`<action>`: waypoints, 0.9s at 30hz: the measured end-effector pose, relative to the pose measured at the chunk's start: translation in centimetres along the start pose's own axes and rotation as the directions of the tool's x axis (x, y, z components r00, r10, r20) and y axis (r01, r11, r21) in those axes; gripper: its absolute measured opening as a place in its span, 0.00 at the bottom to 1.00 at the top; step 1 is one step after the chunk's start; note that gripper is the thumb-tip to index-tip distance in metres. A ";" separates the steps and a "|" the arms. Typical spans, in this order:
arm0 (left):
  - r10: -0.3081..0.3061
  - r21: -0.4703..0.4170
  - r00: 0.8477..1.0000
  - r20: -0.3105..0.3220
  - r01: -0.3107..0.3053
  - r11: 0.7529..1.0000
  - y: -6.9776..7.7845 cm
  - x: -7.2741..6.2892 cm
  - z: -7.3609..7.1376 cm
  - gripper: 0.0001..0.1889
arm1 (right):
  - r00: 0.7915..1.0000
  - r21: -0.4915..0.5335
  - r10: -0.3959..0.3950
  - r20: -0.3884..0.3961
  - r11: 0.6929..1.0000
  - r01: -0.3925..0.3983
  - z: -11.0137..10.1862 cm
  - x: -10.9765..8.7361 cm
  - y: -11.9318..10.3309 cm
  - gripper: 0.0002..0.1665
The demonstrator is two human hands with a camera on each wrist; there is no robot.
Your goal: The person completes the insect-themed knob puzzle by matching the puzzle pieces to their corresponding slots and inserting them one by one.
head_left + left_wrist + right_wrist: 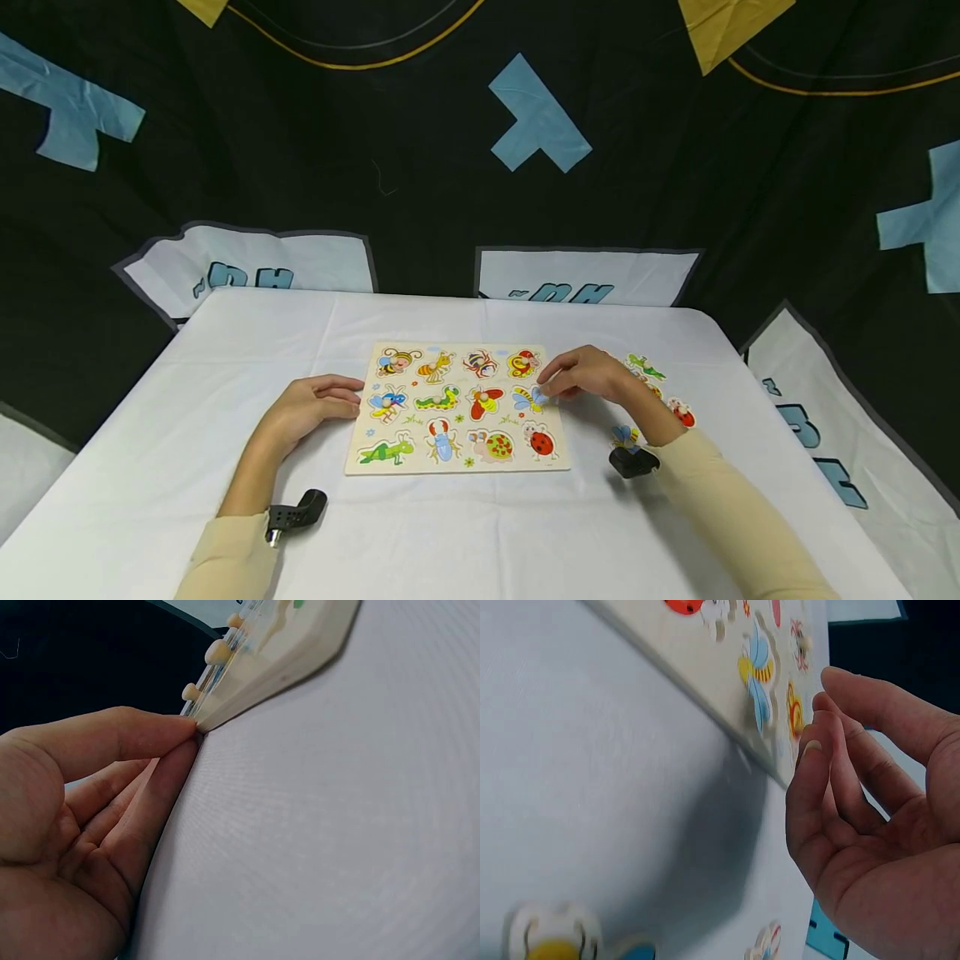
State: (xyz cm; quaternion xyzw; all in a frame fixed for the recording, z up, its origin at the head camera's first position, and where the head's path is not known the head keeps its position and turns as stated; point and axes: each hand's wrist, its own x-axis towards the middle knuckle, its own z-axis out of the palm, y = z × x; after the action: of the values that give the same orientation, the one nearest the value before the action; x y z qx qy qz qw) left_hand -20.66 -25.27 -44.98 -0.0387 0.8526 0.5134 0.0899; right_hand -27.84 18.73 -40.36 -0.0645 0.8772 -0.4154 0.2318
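A wooden insect puzzle board [457, 460] lies on the white table. Beside its left edge, my left hand [313, 408] pinches the edge near a corner between thumb and finger; the left wrist view shows the fingertips [180, 729] meeting there. My right hand [588, 372] hovers at the board's right edge, fingers loosely bent, with nothing visible between them. Below those fingers is the blue-winged bee picture [757, 675] in its recess. Loose pieces lie right of the board: a ladybird [682, 412], a green grasshopper [643, 365] and a blue-winged bee [624, 437], partly behind the right wrist.
Several seated pieces on the board carry small knobs [218, 652]. A white cloth covers the table [420, 542]. Behind it hangs a dark patterned backdrop [420, 150]. Black wrist cameras sit on the left wrist [298, 511] and right wrist [633, 461].
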 end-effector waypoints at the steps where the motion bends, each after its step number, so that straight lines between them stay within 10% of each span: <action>1: -0.001 0.000 1.000 0.000 0.001 1.000 0.0 0.0 0.0 0.28 | 1.000 -0.004 0.006 -0.005 1.000 -0.006 -0.3 -0.1 0.2 0.17; 27: 0.005 -0.009 1.000 -0.003 -0.005 1.000 -0.1 0.1 0.1 0.29 | 0.998 -0.062 0.037 0.048 0.998 -0.034 -4.3 -4.3 5.2 0.14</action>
State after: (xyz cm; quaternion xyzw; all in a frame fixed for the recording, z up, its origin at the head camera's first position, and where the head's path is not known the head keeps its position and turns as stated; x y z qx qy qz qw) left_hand -20.72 -25.22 -45.13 -0.0378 0.8504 0.5174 0.0875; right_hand -25.59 26.46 -40.46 -0.0664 0.8845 -0.3825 0.2586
